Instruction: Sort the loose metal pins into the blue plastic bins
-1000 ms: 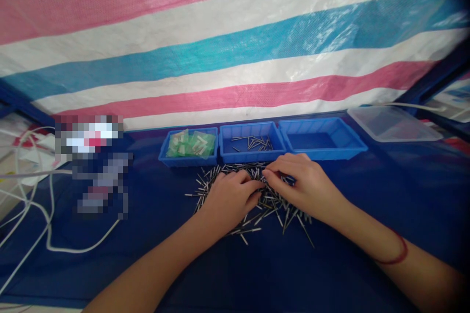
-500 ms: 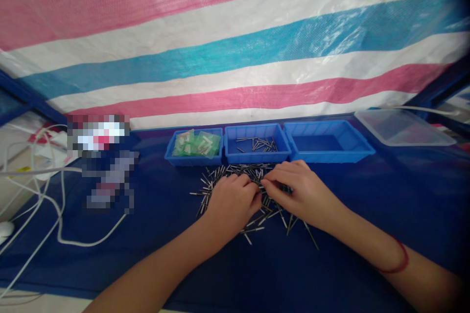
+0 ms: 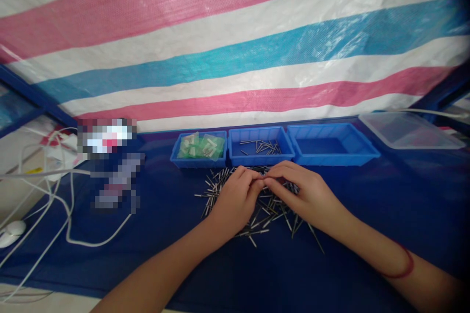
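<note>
Over a loose pile of thin metal pins (image 3: 271,210), which look like blind rivets, my left hand (image 3: 237,200) and my right hand (image 3: 303,190) meet fingertip to fingertip. Both hands are closed in a pinch. Whatever lies between the fingertips is too small or hidden to make out. Just behind the pile, the middle blue bin (image 3: 261,160) holds several of the same metal pins. The left blue bin (image 3: 198,162) contains green-tinted plastic packets (image 3: 203,146) with pale pieces inside. Part of the pile is covered by my hands.
The right blue bin (image 3: 334,159) stands in line with the other two. Beyond it lies a translucent plastic lid (image 3: 411,132). White cables (image 3: 69,205) and a white mouse (image 3: 12,232) are on the left of the blue table (image 3: 293,279). A striped sheet (image 3: 235,63) hangs behind.
My left fingers have risen from the pile and now touch my right fingertips. The whole view has shifted slightly, with the bins appearing a little further right.
</note>
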The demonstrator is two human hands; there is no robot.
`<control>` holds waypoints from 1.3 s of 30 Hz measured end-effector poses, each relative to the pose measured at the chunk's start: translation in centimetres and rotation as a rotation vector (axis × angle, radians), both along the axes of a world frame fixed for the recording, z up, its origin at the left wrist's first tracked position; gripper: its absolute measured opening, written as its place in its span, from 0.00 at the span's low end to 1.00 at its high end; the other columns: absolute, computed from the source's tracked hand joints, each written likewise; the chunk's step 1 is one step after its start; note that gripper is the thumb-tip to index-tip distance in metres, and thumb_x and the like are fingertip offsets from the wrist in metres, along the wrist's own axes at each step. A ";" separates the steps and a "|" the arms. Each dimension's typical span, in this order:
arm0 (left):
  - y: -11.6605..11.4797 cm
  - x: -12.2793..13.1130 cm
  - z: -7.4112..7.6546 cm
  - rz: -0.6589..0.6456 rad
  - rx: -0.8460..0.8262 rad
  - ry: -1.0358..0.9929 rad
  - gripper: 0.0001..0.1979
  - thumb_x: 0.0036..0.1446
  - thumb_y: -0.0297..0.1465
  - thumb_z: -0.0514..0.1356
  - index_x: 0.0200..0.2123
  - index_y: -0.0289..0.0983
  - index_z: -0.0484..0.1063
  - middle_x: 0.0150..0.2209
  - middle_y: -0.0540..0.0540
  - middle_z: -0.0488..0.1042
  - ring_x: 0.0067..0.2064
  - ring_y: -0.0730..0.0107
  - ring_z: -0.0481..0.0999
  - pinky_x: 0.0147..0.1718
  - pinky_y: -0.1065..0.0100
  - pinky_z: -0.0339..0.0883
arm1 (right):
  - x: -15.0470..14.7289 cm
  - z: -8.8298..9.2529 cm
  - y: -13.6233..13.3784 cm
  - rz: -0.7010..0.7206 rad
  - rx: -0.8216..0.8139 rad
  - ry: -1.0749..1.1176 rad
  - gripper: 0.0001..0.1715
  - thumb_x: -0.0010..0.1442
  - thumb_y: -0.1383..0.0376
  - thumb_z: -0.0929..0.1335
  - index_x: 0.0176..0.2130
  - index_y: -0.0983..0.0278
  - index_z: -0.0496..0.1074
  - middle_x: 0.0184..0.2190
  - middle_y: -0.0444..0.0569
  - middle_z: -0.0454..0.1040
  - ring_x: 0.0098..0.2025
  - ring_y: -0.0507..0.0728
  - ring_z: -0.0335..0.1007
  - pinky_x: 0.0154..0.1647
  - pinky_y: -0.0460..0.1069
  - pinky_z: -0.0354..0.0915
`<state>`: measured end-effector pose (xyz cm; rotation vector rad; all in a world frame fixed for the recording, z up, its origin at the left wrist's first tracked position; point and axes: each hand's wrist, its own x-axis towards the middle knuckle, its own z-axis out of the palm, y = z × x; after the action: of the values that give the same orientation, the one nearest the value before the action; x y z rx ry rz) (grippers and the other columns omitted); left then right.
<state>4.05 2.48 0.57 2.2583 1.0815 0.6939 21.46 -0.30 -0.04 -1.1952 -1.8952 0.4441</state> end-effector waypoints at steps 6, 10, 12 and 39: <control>-0.1 0.0 0.7 -0.017 -0.059 -0.085 0.09 0.65 0.31 0.51 0.39 0.35 0.70 0.39 0.45 0.71 0.44 0.66 0.70 0.47 0.65 0.62 | -0.1 0.6 -0.3 -0.019 0.060 0.045 0.05 0.63 0.66 0.64 0.35 0.62 0.70 0.33 0.48 0.73 0.37 0.54 0.69 0.40 0.50 0.65; -0.2 -0.1 0.8 -0.068 -0.029 -0.083 0.08 0.64 0.30 0.53 0.40 0.37 0.71 0.42 0.45 0.71 0.46 0.66 0.69 0.49 0.63 0.62 | -0.1 1.0 -0.5 -0.042 0.110 0.038 0.04 0.63 0.67 0.64 0.36 0.62 0.69 0.34 0.49 0.72 0.38 0.55 0.69 0.40 0.51 0.65; -0.2 -0.2 0.8 -0.071 -0.036 -0.092 0.07 0.64 0.30 0.54 0.39 0.37 0.72 0.42 0.45 0.72 0.46 0.66 0.69 0.49 0.64 0.62 | -0.1 1.0 -0.6 -0.042 0.101 0.049 0.04 0.62 0.66 0.64 0.36 0.61 0.70 0.34 0.49 0.72 0.37 0.55 0.69 0.38 0.51 0.66; 1.2 -2.1 1.9 0.119 0.214 0.059 0.16 0.63 0.34 0.54 0.53 0.36 0.62 0.40 0.46 0.73 0.39 0.67 0.72 0.42 0.64 0.66 | 0.0 1.5 3.8 -0.259 0.318 -0.338 0.11 0.64 0.63 0.63 0.41 0.63 0.73 0.39 0.53 0.76 0.42 0.60 0.70 0.41 0.55 0.59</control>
<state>1.98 3.68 2.50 2.4218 1.2301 0.8318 21.50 3.46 1.43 -1.3322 -1.9590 -0.2059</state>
